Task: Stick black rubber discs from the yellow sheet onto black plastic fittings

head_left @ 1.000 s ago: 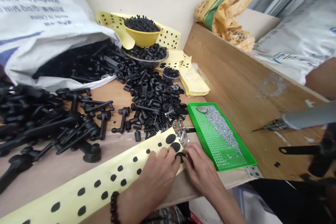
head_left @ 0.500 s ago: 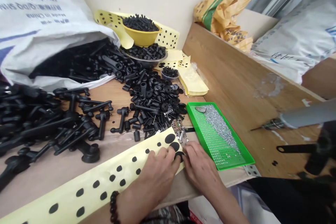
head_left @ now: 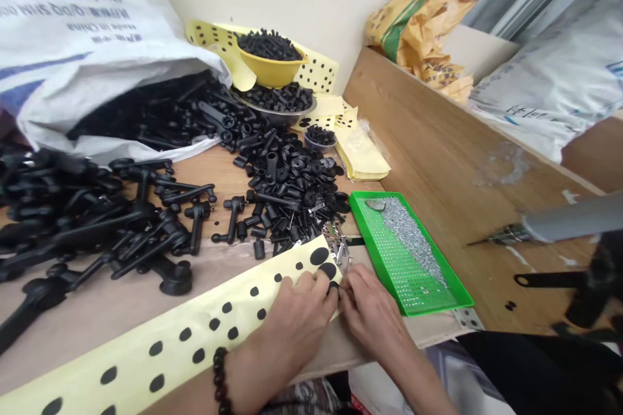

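A long yellow sticker sheet [head_left: 214, 301] with black round and oval pads runs diagonally across the near part of the table. My left hand [head_left: 299, 311], with a dark bead bracelet [head_left: 220, 379] at the wrist, has its fingers curled on the sheet's right end, beside the large black pads [head_left: 320, 256]. Facing it, my right hand [head_left: 370, 308] is closed at the sheet's right edge, thumb and fingers pinched together. The fingertips of both hands nearly meet over a black pad. Exactly what the right fingertips pinch is partly hidden. Small metal clips [head_left: 339, 243] lie just beyond.
A green tray [head_left: 357, 207] of small metal pieces sits at right, near a grey power screwdriver [head_left: 549, 220]. Black plastic parts [head_left: 287, 175] and black crank handles [head_left: 141, 220] cover the left and middle. Behind stand a white sack [head_left: 117, 58] and yellow bowl [head_left: 272, 71].
The view has shifted slightly, so the scene sits a little further right. Both hands stay at the same end of the sheet, with only slight finger movement.
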Tool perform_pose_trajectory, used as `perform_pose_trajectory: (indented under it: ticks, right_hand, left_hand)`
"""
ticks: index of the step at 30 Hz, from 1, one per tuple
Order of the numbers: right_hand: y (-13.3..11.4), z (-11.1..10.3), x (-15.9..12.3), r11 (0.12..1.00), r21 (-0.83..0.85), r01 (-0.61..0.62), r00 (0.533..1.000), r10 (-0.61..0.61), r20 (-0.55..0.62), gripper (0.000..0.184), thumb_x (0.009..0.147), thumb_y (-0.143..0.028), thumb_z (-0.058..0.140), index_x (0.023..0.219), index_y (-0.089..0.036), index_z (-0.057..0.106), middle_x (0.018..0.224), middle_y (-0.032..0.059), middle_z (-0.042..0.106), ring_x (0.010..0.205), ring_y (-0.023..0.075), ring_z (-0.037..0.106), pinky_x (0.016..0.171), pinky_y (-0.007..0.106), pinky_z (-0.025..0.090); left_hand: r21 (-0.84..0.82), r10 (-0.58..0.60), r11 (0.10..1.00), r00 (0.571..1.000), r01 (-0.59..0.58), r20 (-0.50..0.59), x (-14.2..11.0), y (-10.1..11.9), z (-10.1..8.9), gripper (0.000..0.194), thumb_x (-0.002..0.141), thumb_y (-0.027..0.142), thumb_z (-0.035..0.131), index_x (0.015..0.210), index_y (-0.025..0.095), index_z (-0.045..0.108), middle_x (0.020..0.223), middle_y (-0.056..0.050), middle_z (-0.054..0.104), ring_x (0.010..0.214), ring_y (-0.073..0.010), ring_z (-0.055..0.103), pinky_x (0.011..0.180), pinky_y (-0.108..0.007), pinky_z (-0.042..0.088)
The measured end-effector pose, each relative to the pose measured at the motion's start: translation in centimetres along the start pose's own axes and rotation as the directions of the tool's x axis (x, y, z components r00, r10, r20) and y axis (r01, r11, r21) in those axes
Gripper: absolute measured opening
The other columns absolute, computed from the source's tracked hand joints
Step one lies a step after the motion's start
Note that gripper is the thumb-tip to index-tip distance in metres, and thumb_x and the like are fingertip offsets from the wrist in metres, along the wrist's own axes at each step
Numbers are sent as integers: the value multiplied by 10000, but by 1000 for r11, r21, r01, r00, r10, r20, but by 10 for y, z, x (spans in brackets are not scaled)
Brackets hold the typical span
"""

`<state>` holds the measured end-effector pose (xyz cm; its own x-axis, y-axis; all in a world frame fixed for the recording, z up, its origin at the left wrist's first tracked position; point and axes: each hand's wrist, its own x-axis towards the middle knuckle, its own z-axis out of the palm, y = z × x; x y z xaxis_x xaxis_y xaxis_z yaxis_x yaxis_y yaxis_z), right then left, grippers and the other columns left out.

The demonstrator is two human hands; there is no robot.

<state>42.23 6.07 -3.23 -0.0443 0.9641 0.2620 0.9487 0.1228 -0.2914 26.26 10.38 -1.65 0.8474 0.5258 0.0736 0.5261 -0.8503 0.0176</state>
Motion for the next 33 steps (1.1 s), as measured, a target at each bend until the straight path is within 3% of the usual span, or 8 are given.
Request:
perform_pose_trajectory:
  ticks: [11, 18, 25, 29, 33]
  right_hand:
    - [-1, -1, 1, 1000, 22, 2, 1000, -2, 6, 164, 847, -120, 387, 726, -230, 392, 750, 56, 504, 703, 230, 534, 608, 343, 457]
    - [-8, -6, -6, 989, 146, 18, 1000, -19, 6, 170, 861, -134, 390, 724, -233, 372, 735, 37, 492, 694, 212, 516, 601, 321, 425]
    - [-6, -11, -4, 940, 337, -48, 995, 17, 95, 166, 837, -128, 428, 722, -233, 370, 732, 12, 503, 675, 181, 533, 601, 286, 435]
    - [-7, -9, -5, 965, 263, -3, 998, -15, 68, 135, 846, -140, 425, 756, -232, 384, 751, 26, 512, 709, 202, 547, 624, 309, 453]
    - [-6, -2, -11, 977, 198, 74, 997, -69, -33, 141, 892, -173, 401, 766, -233, 418, 718, 25, 533, 671, 202, 567, 615, 317, 471]
  left_hand:
    - [3, -1, 1000, 1000, 1, -7, -2, 2, 0, 250, 848, 190, 501, 1094, 173, 541, 1052, -89, 564, 804, -232, 519, 571, -354, 432]
    - [-18, 18, 1000, 1000, -17, 6, -4, 0, -2, 195, 876, 191, 475, 1050, 166, 559, 1085, -94, 568, 857, -252, 520, 594, -374, 459]
    - [-52, 30, 998, 999, -30, 16, -5, -2, -2, 218, 880, 171, 484, 1084, 169, 562, 1125, -103, 565, 881, -244, 523, 632, -368, 464]
    - [-53, 36, 998, 999, -35, 11, -8, -4, -5, 229, 902, 165, 464, 1110, 151, 558, 1115, -111, 565, 884, -239, 517, 660, -373, 460]
    - [-52, 44, 998, 999, -45, -22, -15, -4, -11, 192, 914, 197, 475, 1077, 153, 566, 1059, -87, 558, 870, -230, 504, 672, -369, 450]
